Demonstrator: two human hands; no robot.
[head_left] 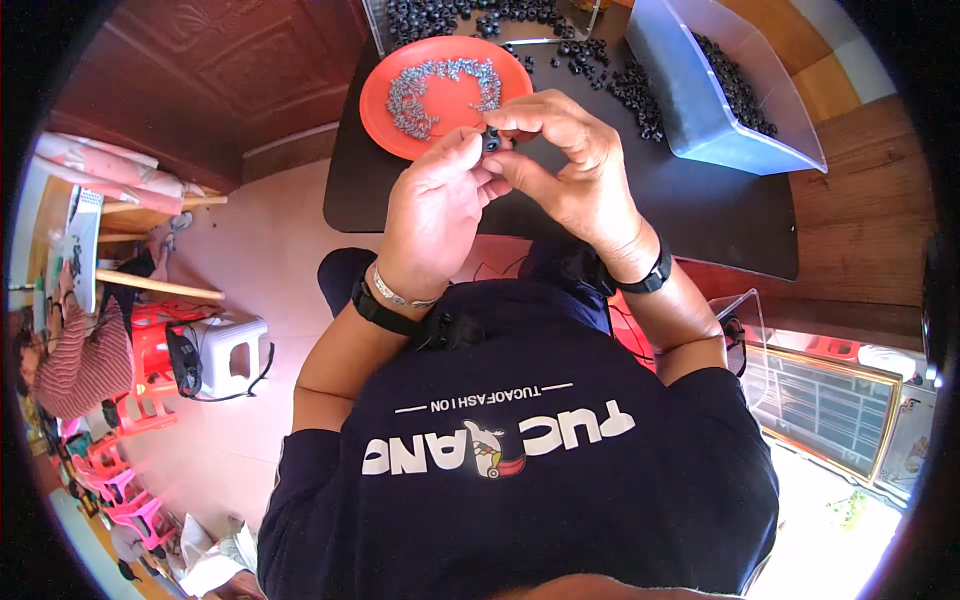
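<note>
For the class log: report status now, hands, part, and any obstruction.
Left hand and right hand both pinching one small black part. Held above the orange plate of small grey screws. Nothing in the way.

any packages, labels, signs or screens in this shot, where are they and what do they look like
No packages, signs or screens show clearly.
Shirt print: on the dark navy shirt at lower centre, white block letters with a small red and white figure.
Framed panel: lower right, gold-edged rectangle, too blurred to tell what it is.
</note>
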